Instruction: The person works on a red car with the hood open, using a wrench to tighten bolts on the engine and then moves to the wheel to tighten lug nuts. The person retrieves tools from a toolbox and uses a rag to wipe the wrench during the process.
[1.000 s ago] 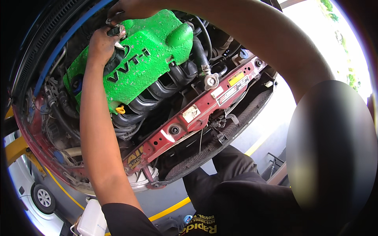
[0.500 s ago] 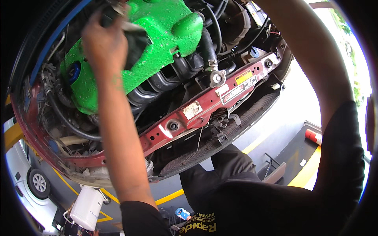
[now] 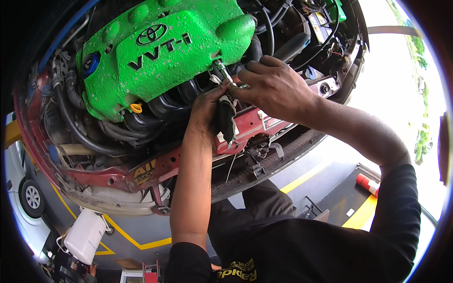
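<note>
A bumpy green engine cover (image 3: 188, 56) fills the upper middle of the engine bay. At its front right edge a silver socket tool (image 3: 222, 70) points up into a notch beside a fastener spot. My right hand (image 3: 278, 87) is closed round the tool's near end. From below, my left hand (image 3: 207, 107) pinches beside the same shaft, thumb and fingertips touching or almost touching it. A crumpled dark-and-white cloth (image 3: 227, 118) hangs from my left hand. My fingers hide the tool's handle, so its full shape cannot be made out.
A red radiator support (image 3: 141, 174) crosses in front of me. Black hoses (image 3: 89, 146), a blue oil cap (image 3: 90, 63) and a yellow dipstick loop (image 3: 136, 108) surround the cover. The battery (image 3: 321, 28) sits back right. A white tank (image 3: 85, 236) stands on the floor at left.
My left hand has come from over the cover's left part, with the cloth, to its front edge. My right hand, formerly out of sight above, now holds the tool there.
</note>
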A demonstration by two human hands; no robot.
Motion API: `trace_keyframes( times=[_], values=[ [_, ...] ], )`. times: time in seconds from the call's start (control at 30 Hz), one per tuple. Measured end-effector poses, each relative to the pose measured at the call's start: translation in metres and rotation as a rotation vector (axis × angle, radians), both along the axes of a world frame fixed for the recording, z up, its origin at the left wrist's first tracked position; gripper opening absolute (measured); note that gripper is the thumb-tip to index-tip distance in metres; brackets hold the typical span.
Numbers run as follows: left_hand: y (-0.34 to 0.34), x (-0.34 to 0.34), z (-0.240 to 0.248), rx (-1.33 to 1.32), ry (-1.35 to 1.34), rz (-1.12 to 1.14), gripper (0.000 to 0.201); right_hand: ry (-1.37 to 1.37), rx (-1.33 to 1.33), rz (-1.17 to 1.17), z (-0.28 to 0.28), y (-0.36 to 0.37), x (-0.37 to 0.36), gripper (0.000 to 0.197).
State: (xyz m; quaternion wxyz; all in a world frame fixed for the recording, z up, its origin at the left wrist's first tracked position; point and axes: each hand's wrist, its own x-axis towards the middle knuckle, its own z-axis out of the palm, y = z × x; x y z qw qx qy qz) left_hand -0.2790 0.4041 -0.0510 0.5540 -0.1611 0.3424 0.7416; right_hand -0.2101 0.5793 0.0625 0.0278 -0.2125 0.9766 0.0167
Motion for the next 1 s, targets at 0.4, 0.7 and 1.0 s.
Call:
trace_keyframes(
  times=[0.4, 0.7, 1.0],
  values=[
    [0.019, 0.003, -0.033, 0.202, 0.010, 0.080, 0.028, -0.362, 0.825, 0.252, 0.031, -0.079, -0.024, 0.026],
    [0.000, -0.010, -0.027, 0.336, -0.031, -0.055, 0.030, -0.381, -0.042, -0.366, 0.002, 0.005, -0.007, 0.031],
    [0.014, 0.001, -0.019, 0.190, -0.042, 0.067, 0.028, -0.107, 0.764, 0.131, 0.016, -0.058, -0.021, 0.028]
  ],
)
